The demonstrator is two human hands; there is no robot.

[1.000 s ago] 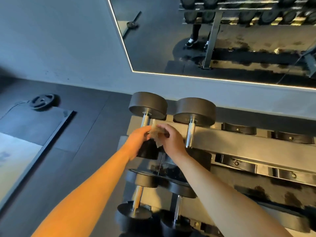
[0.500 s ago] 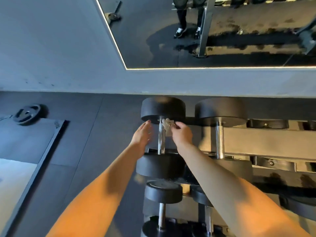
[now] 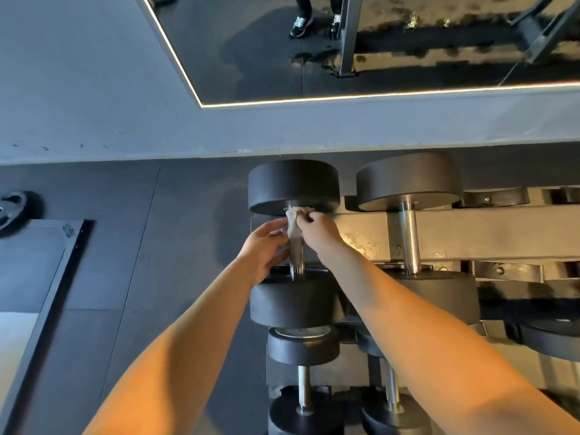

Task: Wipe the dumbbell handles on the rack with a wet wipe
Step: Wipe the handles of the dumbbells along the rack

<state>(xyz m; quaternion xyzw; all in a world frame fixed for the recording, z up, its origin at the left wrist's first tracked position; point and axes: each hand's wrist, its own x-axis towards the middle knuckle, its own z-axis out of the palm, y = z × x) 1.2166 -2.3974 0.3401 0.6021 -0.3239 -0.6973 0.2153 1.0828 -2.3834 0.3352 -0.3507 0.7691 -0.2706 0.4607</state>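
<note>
Wipe [image 3: 293, 222]: white, crumpled, wrapped round the top of the handle [image 3: 296, 252] of the left dumbbell [image 3: 293, 186] on the rack's [image 3: 470, 233] top tier. Right hand [image 3: 317, 232]: fingers curled, pinching the wipe against the handle just under the far head. Left hand [image 3: 265, 246]: fingers curled at the wipe's left edge, beside the handle. Second dumbbell [image 3: 408, 183]: just to the right, bare handle. Weight plate [image 3: 12, 211]: on the floor, far left. Mirror [image 3: 376, 42]: on the wall above.

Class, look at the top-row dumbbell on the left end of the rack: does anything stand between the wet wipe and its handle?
Nothing visible. The wet wipe already lies against the handle, held by the right hand and left hand.
</note>
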